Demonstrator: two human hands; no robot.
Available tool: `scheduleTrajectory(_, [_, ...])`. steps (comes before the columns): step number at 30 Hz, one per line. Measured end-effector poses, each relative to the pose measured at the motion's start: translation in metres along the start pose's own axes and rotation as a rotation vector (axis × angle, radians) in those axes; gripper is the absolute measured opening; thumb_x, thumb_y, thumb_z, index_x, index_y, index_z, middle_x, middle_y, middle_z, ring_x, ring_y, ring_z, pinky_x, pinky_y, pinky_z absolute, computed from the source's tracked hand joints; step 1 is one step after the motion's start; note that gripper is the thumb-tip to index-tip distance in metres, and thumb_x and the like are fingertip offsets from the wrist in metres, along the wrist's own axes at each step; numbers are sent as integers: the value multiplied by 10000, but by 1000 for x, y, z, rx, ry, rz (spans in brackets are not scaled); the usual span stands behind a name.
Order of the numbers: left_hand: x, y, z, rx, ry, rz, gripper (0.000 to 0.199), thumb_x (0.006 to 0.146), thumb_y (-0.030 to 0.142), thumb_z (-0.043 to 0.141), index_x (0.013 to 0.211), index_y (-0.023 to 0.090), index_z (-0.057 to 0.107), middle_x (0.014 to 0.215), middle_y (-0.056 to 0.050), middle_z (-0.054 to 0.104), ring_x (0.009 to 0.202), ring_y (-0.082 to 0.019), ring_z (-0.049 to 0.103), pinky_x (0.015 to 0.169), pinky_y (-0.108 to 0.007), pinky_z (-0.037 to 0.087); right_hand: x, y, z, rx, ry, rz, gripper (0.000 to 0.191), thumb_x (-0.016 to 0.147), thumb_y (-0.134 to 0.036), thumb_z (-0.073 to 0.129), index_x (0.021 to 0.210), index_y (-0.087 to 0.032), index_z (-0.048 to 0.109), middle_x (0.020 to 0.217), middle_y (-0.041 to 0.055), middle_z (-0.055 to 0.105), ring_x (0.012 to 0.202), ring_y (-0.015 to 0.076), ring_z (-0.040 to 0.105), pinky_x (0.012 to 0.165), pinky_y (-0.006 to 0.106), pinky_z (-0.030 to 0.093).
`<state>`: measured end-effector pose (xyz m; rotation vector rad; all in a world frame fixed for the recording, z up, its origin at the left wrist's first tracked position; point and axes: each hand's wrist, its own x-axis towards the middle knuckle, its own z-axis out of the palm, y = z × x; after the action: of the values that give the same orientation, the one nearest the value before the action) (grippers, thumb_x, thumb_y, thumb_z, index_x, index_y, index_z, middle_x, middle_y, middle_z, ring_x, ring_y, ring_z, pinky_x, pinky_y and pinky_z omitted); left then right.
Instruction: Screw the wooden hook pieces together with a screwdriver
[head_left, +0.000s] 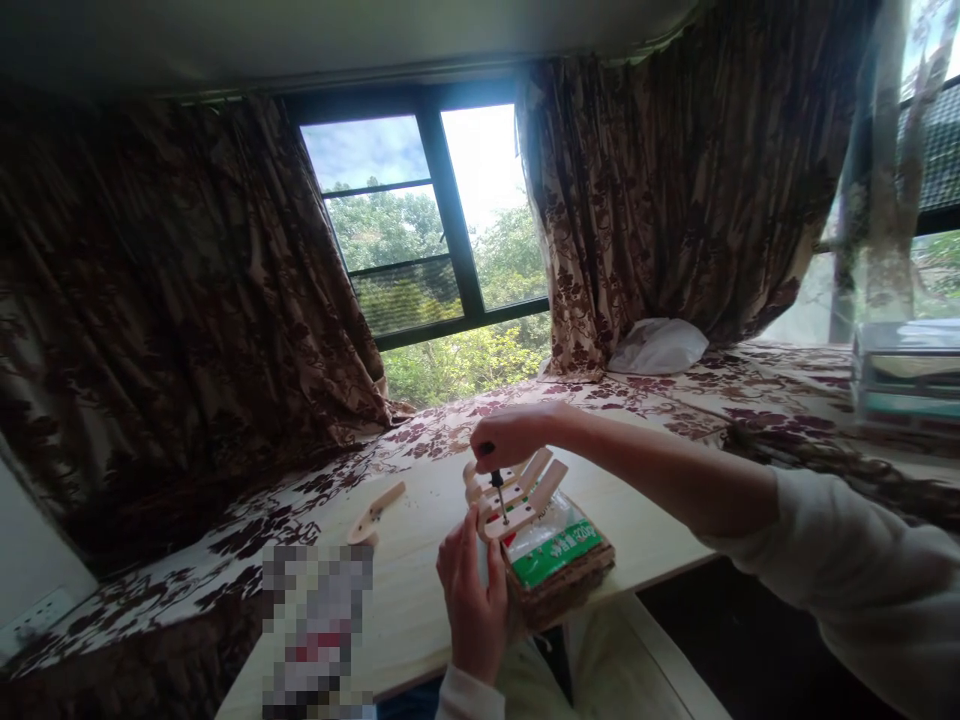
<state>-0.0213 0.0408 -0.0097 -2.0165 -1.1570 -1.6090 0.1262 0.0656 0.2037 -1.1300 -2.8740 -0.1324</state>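
The right hand (514, 438) was above the left hand (474, 592), and its fingers were closed around the dark handle of a screwdriver (497, 482). The screwdriver pointed down, with its thin shaft reaching to the front wooden piece (525, 513), near the rounded end of this piece. The left hand came from below, and its fingers were grasping this same rounded end from the side. The front wooden piece lay on top of a plastic-wrapped package (566, 565), beside other light wooden pieces (517, 482) which had dark holes. The package had a green band with white print, and brown contents could be seen at its near side. It was on the pale wooden surface (409, 600), close to the near edge. A separate wooden part (379, 511) was lying on the surface to the left, well apart from the package, and a few small bits (433, 492) were between them. Behind the surface was a cloth with floral pattern (675, 400).
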Motion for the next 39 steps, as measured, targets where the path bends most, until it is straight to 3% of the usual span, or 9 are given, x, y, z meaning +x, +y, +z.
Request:
scheduleTrajectory(4, [-1,0,-1,-5,-5,-9,498,877,198,476,1355,229,340,1177,-70,539,1094,-173,477,942,-331,377,-2,-3,-1,38,-21,-27,220,806,-234,555,940,-146,704,797,33,688,598,88,491,530,204,325])
scheduleTrajectory(12, [1,2,-1,-1,3,3,490,879,206,472,1351,231,346,1191,-81,540,1102,-187,482,942,-357,385,5,7,12,-3,14,90,309,849,-285,478,953,-89,692,852,118,691,627,137,523,499,249,298])
scheduleTrajectory(16, [1,-2,0,5,12,11,493,877,206,475,1352,231,348,1190,-84,542,1095,-194,486,931,-364,390,3,8,5,17,-41,60,302,834,-321,532,958,-95,690,844,88,695,606,120,512,496,229,325])
scheduleTrajectory(21, [1,-4,1,3,18,13,490,872,202,482,1345,222,358,1177,-85,547,1080,-190,493,934,-363,385,-1,1,-1,25,-75,-2,230,827,-198,536,994,-125,676,879,47,691,646,93,502,545,192,344])
scheduleTrajectory(30, [1,-4,2,18,32,20,479,875,214,482,1341,224,368,1177,-78,560,1076,-186,501,928,-356,389,7,-1,6,-15,-20,87,308,861,-267,459,1006,-91,665,902,115,684,650,136,523,506,237,323])
scheduleTrajectory(39, [1,-9,0,9,40,20,480,875,232,486,1341,224,372,1164,-87,563,1061,-196,510,917,-368,400,-1,-7,0,1,-29,-9,228,811,-229,536,967,-176,694,873,26,697,670,103,538,550,206,345])
